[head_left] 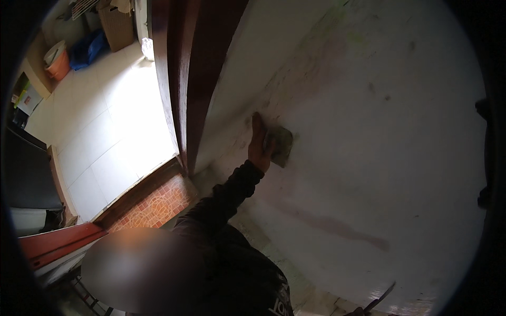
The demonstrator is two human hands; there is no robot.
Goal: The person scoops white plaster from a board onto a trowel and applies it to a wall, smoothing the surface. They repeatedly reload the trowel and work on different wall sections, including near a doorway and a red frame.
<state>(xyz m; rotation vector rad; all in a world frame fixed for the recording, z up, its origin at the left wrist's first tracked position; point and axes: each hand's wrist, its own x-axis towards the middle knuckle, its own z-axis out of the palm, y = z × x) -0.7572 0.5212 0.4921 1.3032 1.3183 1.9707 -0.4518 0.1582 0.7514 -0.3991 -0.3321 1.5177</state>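
Note:
My left hand (258, 148), in a dark sleeve, reaches up in front of the pale wall (369, 174). It grips a small, squarish grey-green slab (283, 146), whose exact kind I cannot make out in the dim light. One finger or the thumb points upward beside it. Whether the slab touches the wall is unclear. At the bottom edge, my right hand (358, 312) is barely in sight and dark. A thin, narrow-bladed tool (380, 297) sticks up from it. Reddish smears (337, 229) and rough patches mark the wall surface.
A dark brown door frame (182, 79) borders the wall on its left. Beyond lies a brightly lit tiled floor (113, 131) with an orange bucket (58, 66), a blue bag (88, 50) and a cardboard box (117, 26). Orange patterned flooring (153, 205) adjoins the threshold. A blurred patch covers the lower left.

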